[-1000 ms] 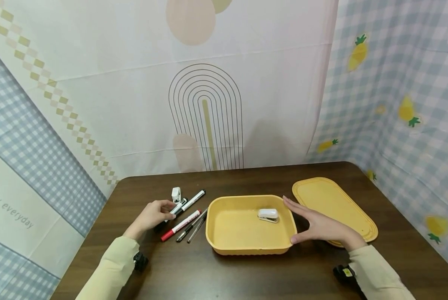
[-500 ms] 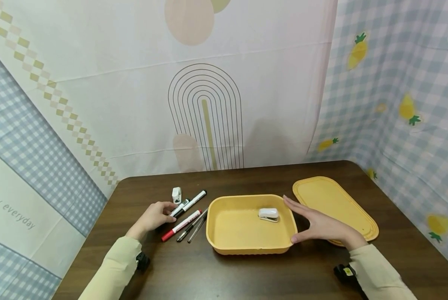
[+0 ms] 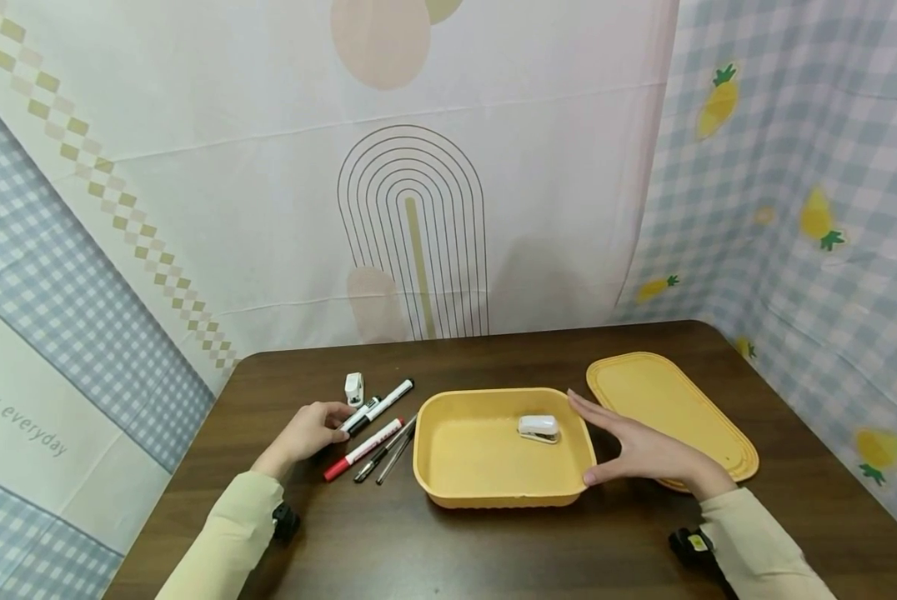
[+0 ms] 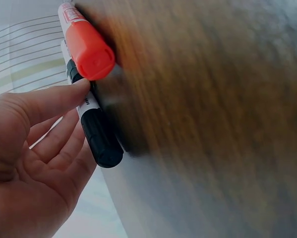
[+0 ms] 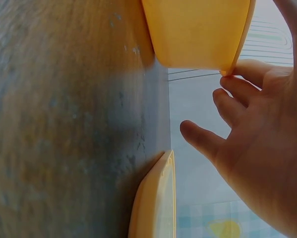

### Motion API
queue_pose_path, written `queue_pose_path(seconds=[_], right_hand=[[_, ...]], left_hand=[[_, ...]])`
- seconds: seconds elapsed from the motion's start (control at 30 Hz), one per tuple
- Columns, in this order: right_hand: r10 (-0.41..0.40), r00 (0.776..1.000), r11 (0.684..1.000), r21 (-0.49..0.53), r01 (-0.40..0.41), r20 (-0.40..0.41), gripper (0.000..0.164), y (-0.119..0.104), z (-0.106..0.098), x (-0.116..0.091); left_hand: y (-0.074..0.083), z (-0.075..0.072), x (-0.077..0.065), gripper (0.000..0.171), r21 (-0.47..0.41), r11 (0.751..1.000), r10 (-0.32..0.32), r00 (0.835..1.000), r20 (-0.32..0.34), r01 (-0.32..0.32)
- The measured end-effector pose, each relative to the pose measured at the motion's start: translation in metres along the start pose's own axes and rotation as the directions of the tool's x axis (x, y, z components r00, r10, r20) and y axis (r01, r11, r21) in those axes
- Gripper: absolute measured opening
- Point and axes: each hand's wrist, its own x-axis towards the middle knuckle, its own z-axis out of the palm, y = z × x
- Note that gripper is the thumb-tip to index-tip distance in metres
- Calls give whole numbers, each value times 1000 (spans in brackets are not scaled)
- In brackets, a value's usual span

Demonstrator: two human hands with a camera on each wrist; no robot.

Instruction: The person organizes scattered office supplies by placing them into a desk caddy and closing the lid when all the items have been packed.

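At the left of the counter point(image 3: 343, 558), the left hand point(image 3: 309, 432) is found pinching a black-capped marker point(image 4: 102, 139), thumb on the near side and fingers behind the barrel. Its cap points back toward the person; whether the barrel bears on the counter cannot be told. Just beyond its far end stands a small white object point(image 3: 354, 387), type undetermined.

Alongside, to the right, lies a second marker point(image 3: 390, 398), white-barrelled with dark ends, very close to the held one. Next in order are a red-capped marker point(image 3: 362, 451) and two slim pens, a dark pen point(image 3: 374, 463) and a grey pen point(image 3: 396, 457), laid roughly parallel, their far ends near the tray wall.

At centre sits the yellow tray point(image 3: 493, 479), upright and uncovered. Inside, toward its right end, rests a white stapler point(image 3: 538, 427).

At that end the right hand point(image 3: 632, 446) has its fingers spread rather than closed: a fingertip meets the far corner and the thumb the near corner, apparently steadying the tray. Farthest right, partly behind this hand, a yellow lid point(image 3: 669, 400) lies flat.

Assessment: the step in hand appears to be taking up the marker. The next move calls for a firm pinch and a lift clear of the adjoining marker and white object, with the tray kept steady.
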Motion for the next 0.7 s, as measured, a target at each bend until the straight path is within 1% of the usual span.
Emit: queue_pose_path(seconds=[0.2,0.6,0.7], right_hand=[[2,1000,1000,-8,-2,3,110,0,0,0],[0,1000,1000,-17,0,0,109,1,0,0],[-2,1000,1000,-13,2,0,110,1,0,0]], left_hand=[[0,0,-1,36,17,1000,23,1000,-2,-23],[1,-3,1,31,61,997,47,999,10,-47],[2,-3,1,30,70,995,66,998,14,-67]])
